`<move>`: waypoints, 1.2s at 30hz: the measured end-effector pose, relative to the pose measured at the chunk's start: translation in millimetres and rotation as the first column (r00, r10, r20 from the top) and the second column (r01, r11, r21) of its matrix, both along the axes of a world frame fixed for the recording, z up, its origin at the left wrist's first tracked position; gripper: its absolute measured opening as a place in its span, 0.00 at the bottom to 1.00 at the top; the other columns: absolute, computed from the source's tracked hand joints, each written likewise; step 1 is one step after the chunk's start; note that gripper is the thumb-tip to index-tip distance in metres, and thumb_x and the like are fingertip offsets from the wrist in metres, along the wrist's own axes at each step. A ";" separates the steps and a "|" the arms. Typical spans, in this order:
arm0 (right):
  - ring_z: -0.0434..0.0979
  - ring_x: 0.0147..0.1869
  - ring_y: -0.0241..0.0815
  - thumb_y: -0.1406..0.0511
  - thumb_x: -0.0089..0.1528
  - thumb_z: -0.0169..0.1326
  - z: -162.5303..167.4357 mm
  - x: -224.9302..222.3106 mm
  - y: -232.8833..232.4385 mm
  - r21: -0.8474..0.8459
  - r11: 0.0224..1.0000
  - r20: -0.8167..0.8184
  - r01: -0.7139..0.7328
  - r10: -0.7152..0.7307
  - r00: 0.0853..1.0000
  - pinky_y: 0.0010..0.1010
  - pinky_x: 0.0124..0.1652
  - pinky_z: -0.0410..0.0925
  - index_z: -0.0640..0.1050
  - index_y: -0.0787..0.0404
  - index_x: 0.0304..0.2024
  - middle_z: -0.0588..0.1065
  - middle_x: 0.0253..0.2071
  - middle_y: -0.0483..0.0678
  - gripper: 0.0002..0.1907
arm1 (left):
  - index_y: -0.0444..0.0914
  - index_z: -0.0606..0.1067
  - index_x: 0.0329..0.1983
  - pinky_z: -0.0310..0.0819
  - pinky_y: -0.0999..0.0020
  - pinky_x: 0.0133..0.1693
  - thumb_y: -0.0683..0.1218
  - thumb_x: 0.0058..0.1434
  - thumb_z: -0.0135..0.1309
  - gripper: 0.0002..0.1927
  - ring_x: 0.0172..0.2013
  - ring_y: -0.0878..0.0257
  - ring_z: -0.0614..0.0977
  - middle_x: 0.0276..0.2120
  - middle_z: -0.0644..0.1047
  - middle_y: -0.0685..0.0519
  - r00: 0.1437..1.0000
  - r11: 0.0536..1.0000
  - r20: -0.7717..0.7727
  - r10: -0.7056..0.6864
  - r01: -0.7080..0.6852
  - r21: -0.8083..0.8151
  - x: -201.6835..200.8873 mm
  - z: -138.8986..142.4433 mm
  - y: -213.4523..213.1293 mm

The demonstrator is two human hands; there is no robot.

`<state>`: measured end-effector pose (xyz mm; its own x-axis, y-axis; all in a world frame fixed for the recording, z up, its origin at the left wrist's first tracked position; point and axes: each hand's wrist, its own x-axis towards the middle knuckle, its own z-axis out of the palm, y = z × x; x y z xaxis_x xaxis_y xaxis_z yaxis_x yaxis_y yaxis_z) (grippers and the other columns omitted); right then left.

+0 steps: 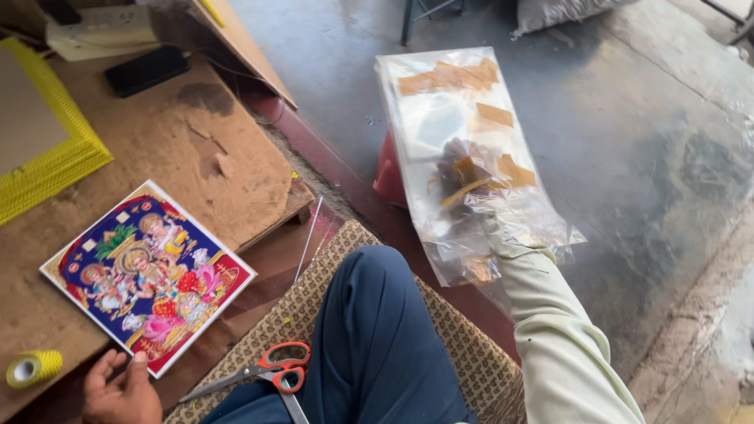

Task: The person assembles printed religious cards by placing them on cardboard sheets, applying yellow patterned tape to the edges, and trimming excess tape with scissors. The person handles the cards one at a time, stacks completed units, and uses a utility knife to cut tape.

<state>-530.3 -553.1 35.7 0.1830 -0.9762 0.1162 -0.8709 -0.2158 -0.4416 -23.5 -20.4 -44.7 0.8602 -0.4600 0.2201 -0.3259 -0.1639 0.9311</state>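
One glossy, colourful printed picture of seated figures with a blue and red ground (pixel 148 276) lies flat on the brown, worn fibreboard counter (pixel 196 149), and it serves as the landmark here. Just left of it and below sits one small spool of yellow thread (pixel 33 367). Up and left of the picture lies one yellow-edged frame (pixel 49 161), and well above it one black flat phone-like slab (pixel 147 71). To the picture's lower right, one pair of orange-handled scissors (pixel 271 371) rests on a brown patterned mat (pixel 471 353), beside a knee in dark blue trousers (pixel 377 330). Far to the right of the picture, one clear plastic bag patched with strips of brown tape (pixel 463 149) is held up over the grey concrete floor (pixel 644 141).

The left hand (pixel 122 389) is at the picture's lower corner, its fingers (pixel 140 363) loosely spread and touching that edge without clamping it. The right hand (pixel 463 184), on a pale sleeve (pixel 558 338), is inside the plastic bag; seen through the film it is blurred, and whether its fingers are apart or closed cannot be told.
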 end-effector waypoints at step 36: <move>0.85 0.32 0.40 0.66 0.63 0.56 161.2 -87.0 264.6 0.281 0.915 -0.307 -0.290 0.372 0.876 0.32 0.37 0.78 0.85 0.51 0.36 0.85 0.37 0.45 0.07 | 0.22 0.72 0.58 0.81 0.68 0.49 0.33 0.70 0.61 0.17 0.48 0.57 0.85 0.50 0.80 0.42 1.000 0.999 -0.005 -0.027 0.027 -0.045 -28.6 65.5 -3.1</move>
